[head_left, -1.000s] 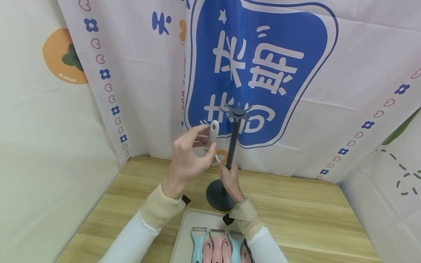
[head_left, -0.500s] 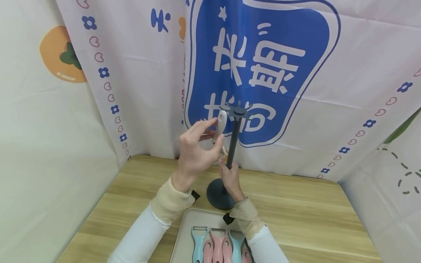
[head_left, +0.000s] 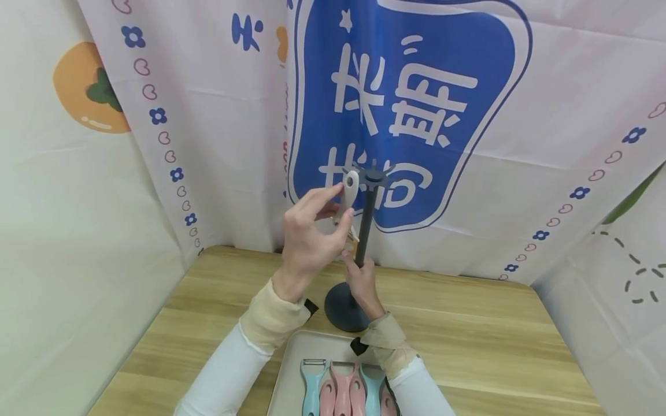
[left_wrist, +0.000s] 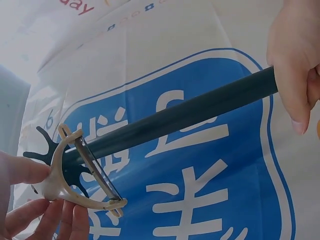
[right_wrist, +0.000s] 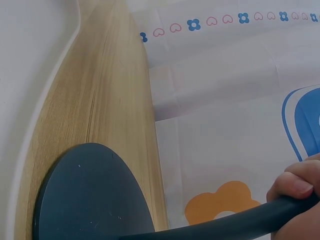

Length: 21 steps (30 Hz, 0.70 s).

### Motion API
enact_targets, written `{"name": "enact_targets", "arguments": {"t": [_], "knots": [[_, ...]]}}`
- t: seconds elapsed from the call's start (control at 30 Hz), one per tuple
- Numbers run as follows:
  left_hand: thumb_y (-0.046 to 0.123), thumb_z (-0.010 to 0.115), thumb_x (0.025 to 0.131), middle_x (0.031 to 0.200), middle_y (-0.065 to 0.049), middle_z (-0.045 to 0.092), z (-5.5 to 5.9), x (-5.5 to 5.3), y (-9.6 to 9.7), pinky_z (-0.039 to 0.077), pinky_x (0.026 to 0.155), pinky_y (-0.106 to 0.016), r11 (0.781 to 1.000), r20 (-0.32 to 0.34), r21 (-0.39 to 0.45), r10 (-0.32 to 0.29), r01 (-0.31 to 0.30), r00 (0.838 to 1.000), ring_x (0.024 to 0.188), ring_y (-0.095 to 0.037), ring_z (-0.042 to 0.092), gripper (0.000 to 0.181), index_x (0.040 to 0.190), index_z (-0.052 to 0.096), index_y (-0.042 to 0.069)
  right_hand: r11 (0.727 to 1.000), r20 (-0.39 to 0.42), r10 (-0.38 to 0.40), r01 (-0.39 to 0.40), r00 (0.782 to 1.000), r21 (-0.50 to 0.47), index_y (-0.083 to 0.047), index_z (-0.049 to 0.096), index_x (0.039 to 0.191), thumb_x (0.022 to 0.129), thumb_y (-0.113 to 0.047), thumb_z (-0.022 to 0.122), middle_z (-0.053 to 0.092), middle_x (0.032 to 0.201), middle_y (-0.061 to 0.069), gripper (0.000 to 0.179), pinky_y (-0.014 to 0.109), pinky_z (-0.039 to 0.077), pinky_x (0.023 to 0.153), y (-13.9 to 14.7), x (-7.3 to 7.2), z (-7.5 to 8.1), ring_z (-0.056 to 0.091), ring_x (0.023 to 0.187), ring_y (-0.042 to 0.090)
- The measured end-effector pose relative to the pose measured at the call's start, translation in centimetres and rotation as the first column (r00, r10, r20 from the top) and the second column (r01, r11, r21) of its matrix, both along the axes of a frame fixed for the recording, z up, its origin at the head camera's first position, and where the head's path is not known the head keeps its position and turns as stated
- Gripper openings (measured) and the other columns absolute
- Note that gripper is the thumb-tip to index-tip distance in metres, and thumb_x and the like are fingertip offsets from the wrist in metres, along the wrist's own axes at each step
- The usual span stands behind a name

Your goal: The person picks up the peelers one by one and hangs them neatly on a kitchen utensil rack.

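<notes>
My left hand (head_left: 312,231) pinches a white peeler (head_left: 351,188) by its handle, with the holed end up and the blade down. In the left wrist view the Y-shaped head of the peeler (left_wrist: 60,185) shows its metal blade, overlapping the dark stand (left_wrist: 190,112). The holed end is right beside the prongs of the stand's hook ring (head_left: 374,176). My right hand (head_left: 362,286) grips the stand's pole (head_left: 367,225) at its lower part, and in the right wrist view its fingers (right_wrist: 295,185) curl around the pole. The round base (head_left: 343,312) rests on the table.
A beige tray (head_left: 291,370) sits in front of the stand on the wooden table (head_left: 468,335). It holds several blue peelers (head_left: 312,384) and pink peelers (head_left: 343,384). Behind the table hangs a printed cloth (head_left: 250,144).
My left hand has moved right and slightly up with the peeler, bringing the handle's end to the hook ring. The right hand keeps its grip on the pole.
</notes>
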<state>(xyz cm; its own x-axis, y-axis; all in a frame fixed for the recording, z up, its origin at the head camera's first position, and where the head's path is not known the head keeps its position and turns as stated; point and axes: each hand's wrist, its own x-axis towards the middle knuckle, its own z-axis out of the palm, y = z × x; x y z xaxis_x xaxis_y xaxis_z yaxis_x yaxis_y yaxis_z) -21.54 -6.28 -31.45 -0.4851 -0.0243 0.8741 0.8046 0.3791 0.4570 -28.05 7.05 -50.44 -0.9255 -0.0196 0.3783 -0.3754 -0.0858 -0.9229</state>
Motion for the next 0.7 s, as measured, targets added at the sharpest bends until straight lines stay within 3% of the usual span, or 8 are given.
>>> {"name": "enact_targets", "arguments": {"t": [0.17,0.4,0.7], "knots": [[0.005,0.079,0.092,0.114,-0.019,0.075,0.0,-0.1,0.1,0.065,0.077,-0.037,1.0,-0.001,-0.014,0.003,-0.003,1.0,0.087,-0.031,0.077,0.041,0.132,0.071,-0.003,1.0,0.002,-0.002,0.002,1.0,0.002,-0.013,0.039,0.055,0.109,-0.023,0.059,0.032,0.044,-0.014,0.059,0.021,0.021,0.037,0.0,0.0,0.0,0.025,0.037,0.003],[0.007,0.08,0.093,0.114,-0.017,0.075,-0.3,0.0,0.5,0.064,0.08,-0.032,0.998,-0.003,-0.053,0.042,-0.042,0.999,0.09,-0.025,0.076,0.04,0.131,0.071,-0.002,1.0,0.018,-0.005,0.005,1.0,0.005,-0.016,0.04,0.054,0.109,-0.018,0.057,0.033,0.043,-0.014,0.058,0.022,0.021,0.037,0.1,0.1,-0.1,0.025,0.036,0.004],[0.007,0.08,0.093,0.12,-0.017,0.075,-0.6,-0.3,1.1,0.064,0.082,-0.034,0.997,0.014,-0.065,0.053,-0.052,0.999,0.093,-0.026,0.076,0.04,0.131,0.071,-0.001,1.0,0.02,-0.01,0.009,1.0,0.015,-0.015,0.039,0.053,0.106,-0.019,0.055,0.033,0.043,-0.014,0.055,0.022,0.02,0.037,0.1,0.0,0.0,0.024,0.036,0.004]]}}
